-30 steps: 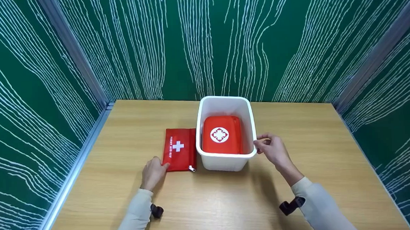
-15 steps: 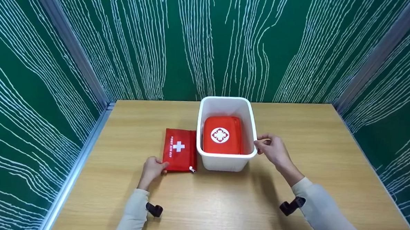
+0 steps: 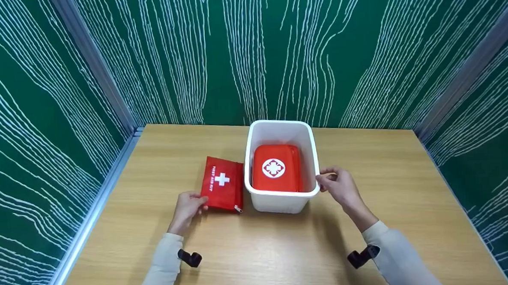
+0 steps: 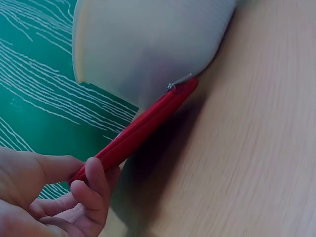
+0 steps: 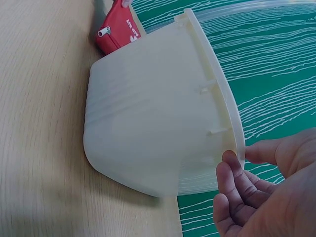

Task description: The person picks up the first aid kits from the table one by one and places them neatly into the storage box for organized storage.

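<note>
My left hand (image 3: 187, 209) pinches the near left corner of a flat red first aid pouch (image 3: 221, 184) marked with a white cross. In the left wrist view the pouch (image 4: 143, 128) slants, its held edge raised off the table and its zipper end low beside the white bin. The thumb and fingers of my right hand (image 3: 339, 186) pinch the right rim of that white plastic bin (image 3: 278, 203). Inside the bin lies a red first aid case (image 3: 275, 180) with a round white emblem. The right wrist view shows thumb and fingertips on either side of the rim (image 5: 237, 118).
The bin and pouch stand on a wooden table (image 3: 259, 253). Green panels (image 3: 293, 51) with wavy white lines enclose it at the back and both sides, with metal posts (image 3: 94, 64) at the corners.
My left hand has taken hold of the pouch's corner and raised its left side, so the pouch now tilts toward the bin. The right hand stays on the rim.
</note>
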The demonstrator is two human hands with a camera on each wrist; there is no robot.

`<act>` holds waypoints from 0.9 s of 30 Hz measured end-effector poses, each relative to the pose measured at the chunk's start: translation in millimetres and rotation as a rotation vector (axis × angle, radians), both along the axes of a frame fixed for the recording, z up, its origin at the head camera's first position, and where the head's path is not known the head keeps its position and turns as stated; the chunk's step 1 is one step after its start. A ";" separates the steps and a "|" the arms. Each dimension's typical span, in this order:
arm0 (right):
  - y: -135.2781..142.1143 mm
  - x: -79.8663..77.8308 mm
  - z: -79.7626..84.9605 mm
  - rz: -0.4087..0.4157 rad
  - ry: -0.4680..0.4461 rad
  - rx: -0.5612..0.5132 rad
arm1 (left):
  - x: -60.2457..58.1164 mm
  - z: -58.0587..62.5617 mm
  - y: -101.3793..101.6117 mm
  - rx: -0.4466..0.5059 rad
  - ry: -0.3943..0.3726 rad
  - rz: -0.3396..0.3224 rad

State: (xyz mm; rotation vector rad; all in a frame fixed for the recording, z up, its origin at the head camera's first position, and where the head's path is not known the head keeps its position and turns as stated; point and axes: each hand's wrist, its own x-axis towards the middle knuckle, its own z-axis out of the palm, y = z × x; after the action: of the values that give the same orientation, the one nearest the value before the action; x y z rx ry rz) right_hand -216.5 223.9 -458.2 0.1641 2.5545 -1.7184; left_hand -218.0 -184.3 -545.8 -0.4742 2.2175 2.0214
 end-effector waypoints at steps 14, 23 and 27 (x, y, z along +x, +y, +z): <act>0.8 0.1 1.5 -0.006 -0.030 0.023 | -8.9 13.1 2.7 0.161 0.169 0.152; -0.1 0.3 0.9 -0.002 -0.023 -0.007 | -16.6 31.8 6.4 0.155 0.198 0.186; 0.3 0.0 1.2 -0.001 -0.014 -0.001 | -17.4 38.6 9.6 0.192 0.246 0.193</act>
State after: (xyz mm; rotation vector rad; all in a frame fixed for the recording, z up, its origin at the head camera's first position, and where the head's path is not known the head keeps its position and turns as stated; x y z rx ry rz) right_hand -216.5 224.2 -457.0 0.1774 2.5440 -1.7122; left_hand -235.4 -174.7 -507.2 -0.4561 2.1463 2.4857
